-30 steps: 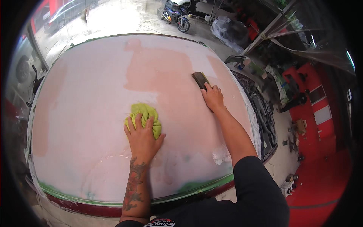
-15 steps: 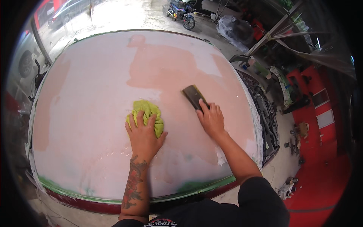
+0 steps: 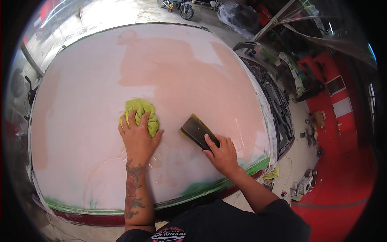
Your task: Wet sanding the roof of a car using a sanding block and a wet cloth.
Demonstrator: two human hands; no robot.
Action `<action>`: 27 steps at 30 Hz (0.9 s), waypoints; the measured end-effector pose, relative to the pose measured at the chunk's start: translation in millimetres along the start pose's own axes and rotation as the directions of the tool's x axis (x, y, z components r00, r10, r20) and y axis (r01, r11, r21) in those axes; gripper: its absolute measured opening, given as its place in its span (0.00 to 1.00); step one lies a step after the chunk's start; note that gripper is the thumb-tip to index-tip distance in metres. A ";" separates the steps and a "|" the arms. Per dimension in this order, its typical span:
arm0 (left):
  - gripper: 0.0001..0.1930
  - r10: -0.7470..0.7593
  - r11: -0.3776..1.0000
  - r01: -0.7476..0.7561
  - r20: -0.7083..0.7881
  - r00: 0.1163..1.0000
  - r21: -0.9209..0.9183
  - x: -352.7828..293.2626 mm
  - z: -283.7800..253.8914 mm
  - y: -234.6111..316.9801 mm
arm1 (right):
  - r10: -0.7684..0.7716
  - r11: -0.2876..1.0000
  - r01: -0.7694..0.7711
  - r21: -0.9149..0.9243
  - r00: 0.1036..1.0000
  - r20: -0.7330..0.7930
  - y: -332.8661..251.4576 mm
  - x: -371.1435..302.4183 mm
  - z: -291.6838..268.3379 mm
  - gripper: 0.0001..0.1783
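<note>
The car roof [image 3: 80, 121] fills the middle. A cloth [image 3: 141, 105] rests on it, beneath the left hand [image 3: 138, 136]. Right of the cloth, apart from it and slightly closer to the roof's near edge, lies a block [image 3: 194, 130], its near end under the right hand [image 3: 223, 156]. The engine bay [image 3: 278, 107] sits beyond the right edge. Behind the far edge, a motorcycle [image 3: 177, 7] stands on the floor [image 3: 141, 13].

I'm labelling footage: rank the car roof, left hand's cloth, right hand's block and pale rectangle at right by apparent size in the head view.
Car roof
Cloth and block: both partly covered, too close to rank
Pale rectangle
</note>
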State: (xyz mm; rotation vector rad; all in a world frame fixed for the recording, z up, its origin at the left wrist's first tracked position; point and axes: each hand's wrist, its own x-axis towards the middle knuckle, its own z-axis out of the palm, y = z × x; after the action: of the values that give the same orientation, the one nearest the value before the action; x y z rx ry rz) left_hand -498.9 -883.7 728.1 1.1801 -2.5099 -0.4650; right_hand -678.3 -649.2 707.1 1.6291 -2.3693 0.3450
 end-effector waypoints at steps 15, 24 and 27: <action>0.34 0.029 0.999 -0.028 -0.051 0.998 0.018 5.5 9.0 -5.1 | 0.162 0.984 -0.162 0.080 0.987 -0.001 32.0 -15.9 -5.4 0.33; 0.34 0.070 0.997 -0.070 -0.026 0.997 -0.014 6.8 10.5 9.3 | 0.449 0.881 -0.453 -0.140 0.891 -0.060 195.2 44.9 25.4 0.27; 0.34 0.063 0.998 -0.064 -0.043 0.997 -0.019 8.1 11.8 8.1 | 0.572 0.806 -0.572 -0.150 0.819 -0.045 228.0 78.0 37.0 0.27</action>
State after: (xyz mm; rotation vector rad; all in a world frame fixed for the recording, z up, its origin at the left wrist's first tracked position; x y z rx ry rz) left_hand -514.3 -883.4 722.2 1.0882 -2.4922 -0.4435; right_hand -921.1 -650.4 685.5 0.8065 -2.7676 0.2469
